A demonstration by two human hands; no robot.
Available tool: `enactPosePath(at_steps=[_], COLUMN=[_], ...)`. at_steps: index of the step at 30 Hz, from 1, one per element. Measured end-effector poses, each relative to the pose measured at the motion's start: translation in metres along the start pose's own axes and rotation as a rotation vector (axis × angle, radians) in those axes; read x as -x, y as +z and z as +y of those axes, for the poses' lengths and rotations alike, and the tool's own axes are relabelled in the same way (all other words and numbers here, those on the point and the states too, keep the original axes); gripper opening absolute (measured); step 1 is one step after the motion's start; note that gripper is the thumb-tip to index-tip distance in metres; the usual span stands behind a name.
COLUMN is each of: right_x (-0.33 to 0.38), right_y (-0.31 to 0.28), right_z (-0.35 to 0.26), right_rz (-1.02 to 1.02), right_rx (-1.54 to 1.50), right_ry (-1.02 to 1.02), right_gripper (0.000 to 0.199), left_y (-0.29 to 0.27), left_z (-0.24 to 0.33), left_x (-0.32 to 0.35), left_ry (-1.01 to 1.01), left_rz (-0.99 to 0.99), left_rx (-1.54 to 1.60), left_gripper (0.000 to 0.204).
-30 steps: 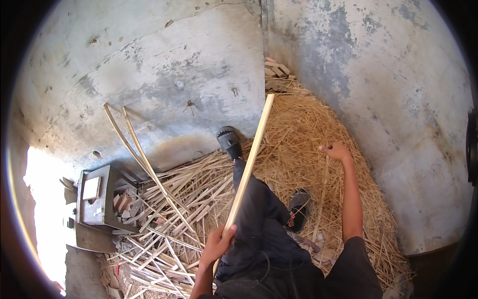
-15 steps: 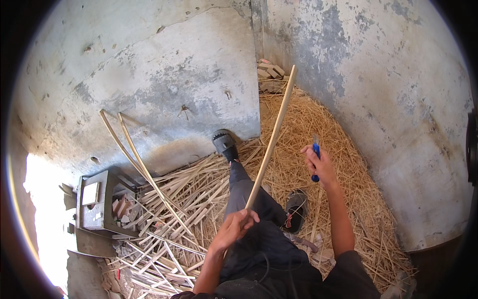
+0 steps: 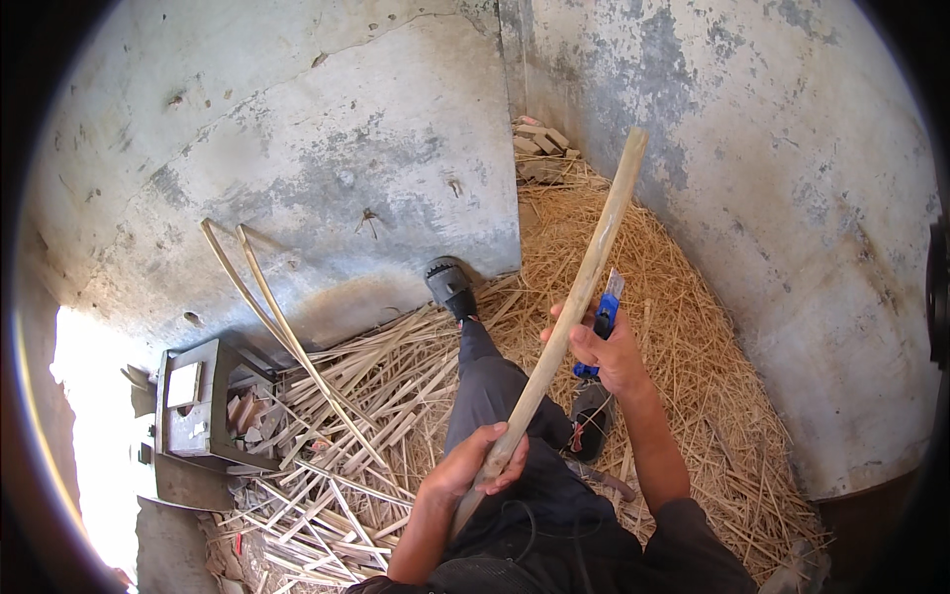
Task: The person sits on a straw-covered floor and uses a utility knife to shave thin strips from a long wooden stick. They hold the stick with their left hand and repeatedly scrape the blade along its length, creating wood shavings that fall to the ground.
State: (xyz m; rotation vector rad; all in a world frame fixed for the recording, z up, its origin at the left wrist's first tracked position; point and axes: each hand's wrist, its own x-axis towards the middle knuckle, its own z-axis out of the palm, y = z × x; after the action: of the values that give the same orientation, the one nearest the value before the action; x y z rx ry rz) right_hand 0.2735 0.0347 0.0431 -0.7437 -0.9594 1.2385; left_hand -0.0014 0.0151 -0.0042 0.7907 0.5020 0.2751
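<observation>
- Our left hand (image 3: 480, 463) is closed around the lower part of a pale wooden stick (image 3: 589, 272), thumb across the top and fingers wrapped about the side.
- The stick slants across our dark trousers (image 3: 495, 391), its lower end by our body and its far end up and to the right, raised above the floor (image 3: 259, 554) and pointing toward the floor's far corner.
- Our right hand (image 3: 611, 351) is curled around a blue cutter knife (image 3: 607, 317), just beside the stick on its right side; the blade points away from us, clear of the fist.
- Some right fingertips show past the stick's left edge; we cannot tell whether they touch it.
- Loose straw (image 3: 693, 366) covers the right part of the floor, up to its edge along the right wall (image 3: 772, 198).
- A few bricks (image 3: 539, 137) lie in the floor's far corner, where the walls meet.
- Split strips (image 3: 366, 381) lie heaped on the left part of the floor; two long strips (image 3: 267, 289) rise from them toward the left wall (image 3: 366, 148).
- A grey box (image 3: 208, 426) with broken pieces (image 3: 252, 411) inside stands near the floor's left edge.
- Our left shoe (image 3: 451, 285) is at the edge below the left wall; our right shoe (image 3: 591, 424) is on the straw.
</observation>
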Motion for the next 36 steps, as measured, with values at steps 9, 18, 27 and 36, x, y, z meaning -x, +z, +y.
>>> enactPosePath(at_steps=[9,18,27,36], right_x=[0.003,0.019,0.044,0.045], right_y=[0.004,0.006,0.013,0.022], right_z=[0.004,0.002,-0.015,-0.014], right_rz=[0.108,0.187,0.084,-0.002], right_rx=[0.155,0.064,1.091,1.28], right_ry=[-0.058,-0.165,-0.624,-0.72], right_gripper=[0.03,0.035,0.038,0.034], left_y=[0.021,0.036,0.047,0.055], left_z=[-0.003,0.007,0.017,0.019], left_x=[-0.005,0.006,0.013,0.011], left_ry=[0.212,0.215,0.252,0.365], left_rz=[0.019,0.145,0.207,0.375], left_rx=[-0.143,-0.398,-0.399,-0.654], left_gripper=[0.064,0.048,0.047,0.052])
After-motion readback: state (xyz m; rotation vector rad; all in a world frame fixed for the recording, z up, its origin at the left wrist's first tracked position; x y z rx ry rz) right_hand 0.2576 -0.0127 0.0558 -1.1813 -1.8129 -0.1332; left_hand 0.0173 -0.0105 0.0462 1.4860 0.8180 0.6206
